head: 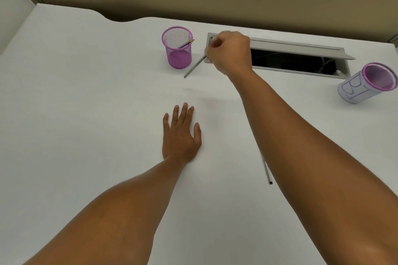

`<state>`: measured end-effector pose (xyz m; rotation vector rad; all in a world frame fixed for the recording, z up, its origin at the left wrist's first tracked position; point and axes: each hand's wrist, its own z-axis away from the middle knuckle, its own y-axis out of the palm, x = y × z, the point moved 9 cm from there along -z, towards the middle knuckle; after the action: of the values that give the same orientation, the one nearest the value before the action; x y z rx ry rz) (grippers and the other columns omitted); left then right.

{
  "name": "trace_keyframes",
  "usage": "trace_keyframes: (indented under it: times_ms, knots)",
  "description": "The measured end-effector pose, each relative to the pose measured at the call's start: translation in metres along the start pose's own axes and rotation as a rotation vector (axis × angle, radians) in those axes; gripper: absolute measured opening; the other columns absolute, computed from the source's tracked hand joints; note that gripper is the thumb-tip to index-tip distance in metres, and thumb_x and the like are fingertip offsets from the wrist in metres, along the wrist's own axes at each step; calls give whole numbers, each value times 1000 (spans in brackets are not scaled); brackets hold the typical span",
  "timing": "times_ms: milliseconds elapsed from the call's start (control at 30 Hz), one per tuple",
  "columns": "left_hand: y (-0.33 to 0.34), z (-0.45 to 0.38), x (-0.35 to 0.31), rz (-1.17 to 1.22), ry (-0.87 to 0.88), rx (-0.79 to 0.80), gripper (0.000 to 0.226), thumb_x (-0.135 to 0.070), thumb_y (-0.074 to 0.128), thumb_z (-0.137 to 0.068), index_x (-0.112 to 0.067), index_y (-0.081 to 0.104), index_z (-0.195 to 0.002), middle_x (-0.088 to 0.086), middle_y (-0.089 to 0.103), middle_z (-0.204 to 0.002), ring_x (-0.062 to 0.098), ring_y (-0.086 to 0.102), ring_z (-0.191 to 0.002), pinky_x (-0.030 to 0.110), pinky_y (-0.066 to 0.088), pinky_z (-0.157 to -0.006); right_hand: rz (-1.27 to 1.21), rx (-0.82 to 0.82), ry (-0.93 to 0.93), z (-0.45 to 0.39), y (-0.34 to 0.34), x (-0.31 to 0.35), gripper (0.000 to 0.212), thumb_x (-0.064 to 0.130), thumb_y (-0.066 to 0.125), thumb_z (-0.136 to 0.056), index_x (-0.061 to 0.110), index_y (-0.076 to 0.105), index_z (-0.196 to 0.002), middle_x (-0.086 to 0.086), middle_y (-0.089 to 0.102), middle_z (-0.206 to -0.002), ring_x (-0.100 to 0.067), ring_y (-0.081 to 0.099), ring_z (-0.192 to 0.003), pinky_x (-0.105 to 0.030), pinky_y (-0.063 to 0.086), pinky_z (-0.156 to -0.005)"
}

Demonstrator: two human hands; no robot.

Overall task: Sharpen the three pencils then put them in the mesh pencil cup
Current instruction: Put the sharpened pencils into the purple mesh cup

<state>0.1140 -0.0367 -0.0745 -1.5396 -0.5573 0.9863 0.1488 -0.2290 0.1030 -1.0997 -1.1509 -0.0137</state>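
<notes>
A purple mesh pencil cup [178,54] stands upright at the far middle of the white desk [86,114]. One grey pencil [184,44] leans inside it, its sharpened tip over the right rim. My right hand [229,54] is just right of the cup, shut on a second grey pencil [194,66] that slants down-left with its lower end near the desk. My left hand [182,135] lies flat and open on the desk, nearer to me. A third grey pencil [267,171] lies on the desk, partly hidden under my right forearm. No sharpener is visible.
An open cable hatch [301,58] with a raised grey lid sits in the desk behind my right hand. At the far right stands a second purple-rimmed cup [366,86] wrapped in drawn-on white paper. A tan partition wall runs behind the desk.
</notes>
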Motion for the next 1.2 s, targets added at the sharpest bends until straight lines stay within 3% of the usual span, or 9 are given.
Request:
trace_keyframes:
  times_ms: [167,300,433,567,767,967,1200]
  knots:
    - [-1,-1,0,11,0,-4,58,-44,22,-98,-28,19,-154,-10,10,-162,11,1,-149,43,3,-121,-251,-139,-3,-10,-6,21,5,12,69,-78,16,71,-76,3,71,-73,-12,67,-71,-19,50,-57]
    - [-1,-1,-1,22,-3,-1,59,-44,23,-97,-28,19,-154,-10,10,-162,10,1,-149,43,3,-121,-299,-171,9,-15,2,24,6,10,68,-77,16,70,-74,4,69,-71,-10,64,-69,-10,43,-50]
    - [-2,-2,-1,33,-5,-2,59,-44,23,-97,-28,19,-154,-10,10,-162,10,1,-149,43,3,-121,-297,-183,21,-19,17,21,9,8,65,-78,14,69,-74,3,67,-72,-13,64,-67,-18,50,-49]
    - [-1,-2,0,29,-10,-4,59,-44,24,-98,-29,19,-154,-10,10,-162,10,1,-149,43,3,-121,-235,-146,5,-24,33,21,8,7,64,-82,13,69,-79,0,69,-79,-11,63,-72,-8,40,-47]
    - [0,-3,1,31,-15,-3,59,-45,24,-97,-28,20,-154,-10,11,-162,10,1,-149,44,4,-121,-188,-121,28,-30,54,13,9,8,64,-83,12,72,-82,-3,71,-86,-14,65,-81,-11,43,-51]
    - [2,-4,1,27,-19,4,59,-46,23,-98,-29,17,-154,-10,9,-162,10,-1,-149,43,2,-121,-170,-107,24,-32,65,8,10,10,66,-86,11,73,-93,-3,71,-93,-12,64,-85,-17,52,-65]
    - [0,-4,1,17,-16,6,59,-45,22,-98,-29,18,-154,-10,9,-162,10,-1,-149,43,2,-121,-139,-114,61,-24,63,-7,11,11,62,-89,12,73,-93,0,69,-89,-8,59,-76,-5,36,-52]
